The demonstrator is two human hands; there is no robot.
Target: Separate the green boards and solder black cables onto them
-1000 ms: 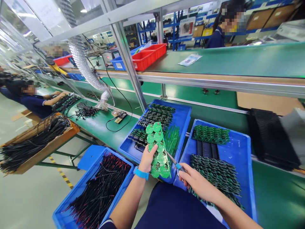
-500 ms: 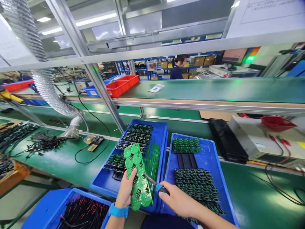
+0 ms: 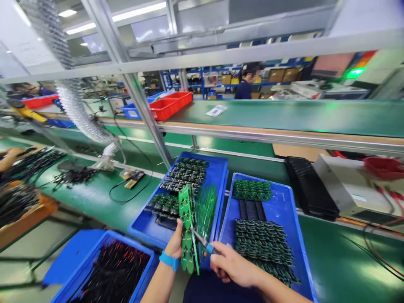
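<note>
Green circuit panel (image 3: 187,240), above the strip-filled blue tray's (image 3: 218,168) near side: your left hand (image 3: 174,246) clamps it, your right (image 3: 226,260) closes round the tool (image 3: 208,248). Best brace the panel firmly.

An electronics assembly workshop: right of the left hand's (image 3: 174,245) grip lie stacked circuit boards (image 3: 265,242) in a blue tray (image 3: 280,202), left of it a bin (image 3: 142,275) of black wires (image 3: 118,265), and beyond it a long green shelf (image 3: 284,115), stocked racks (image 3: 197,86) and a co-worker (image 3: 243,90).
</note>
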